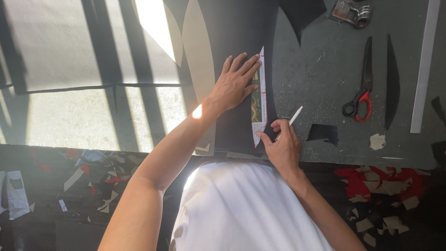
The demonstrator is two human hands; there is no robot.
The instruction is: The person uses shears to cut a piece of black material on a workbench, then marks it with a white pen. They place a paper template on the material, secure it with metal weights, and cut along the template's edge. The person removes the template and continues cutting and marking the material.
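The pen tip hid behind the right hand, which gripped the white pen at the paper template's edge, while the left hand pressed flat, fingers spread, on the black sheet.

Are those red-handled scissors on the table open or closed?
Closed. The scissors lie flat on the dark table, blades together in one straight line, handles side by side. Neither hand touches them.

L hand flat w/ fingers spread, arm extended; R hand curled in pinch grip.
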